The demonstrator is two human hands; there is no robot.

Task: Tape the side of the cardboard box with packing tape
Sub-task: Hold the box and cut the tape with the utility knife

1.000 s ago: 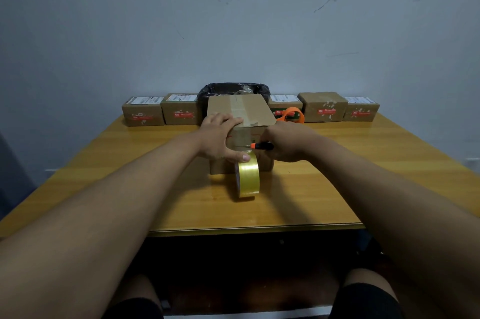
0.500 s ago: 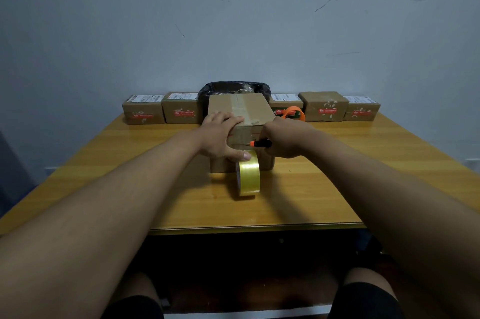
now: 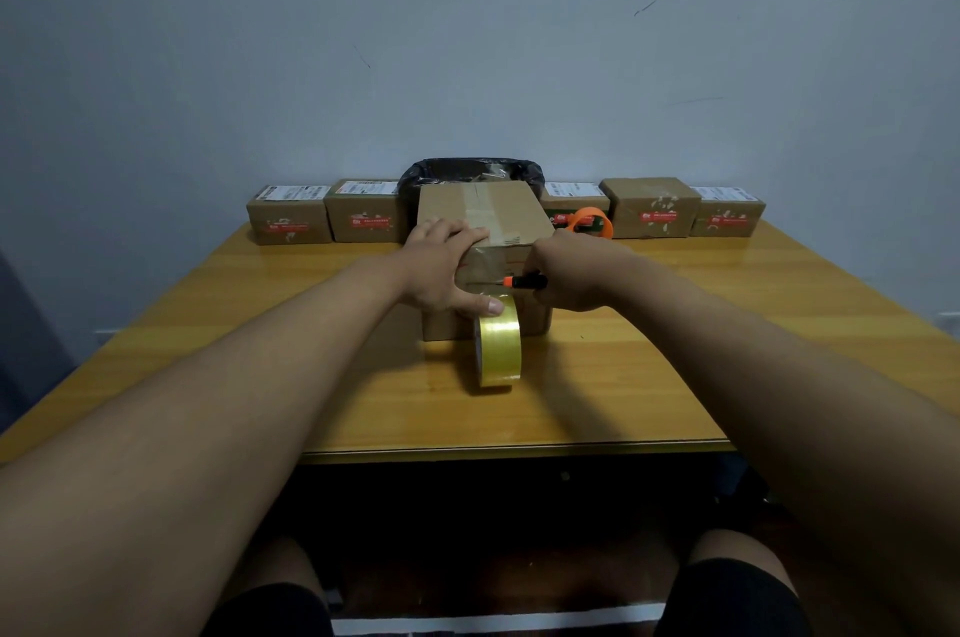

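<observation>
A brown cardboard box (image 3: 498,215) stands in the middle of the wooden table (image 3: 675,366), with tape along its top. My left hand (image 3: 441,267) lies over the box's near left corner, thumb pressing the tape strip against the near side. A yellow roll of packing tape (image 3: 498,348) stands on edge on the table against that side, joined to the box by the strip. My right hand (image 3: 569,273) is closed on a small orange and black cutter (image 3: 524,281), its tip at the tape just above the roll.
Several small cardboard boxes (image 3: 654,208) line the table's far edge by the wall. A black bin liner (image 3: 467,171) sits behind the main box, and an orange tape dispenser (image 3: 589,221) lies to its right. My knees show below the near edge.
My right hand with the cutter has risen slightly along the box's near side. Left hand, box and roll have stayed put.
</observation>
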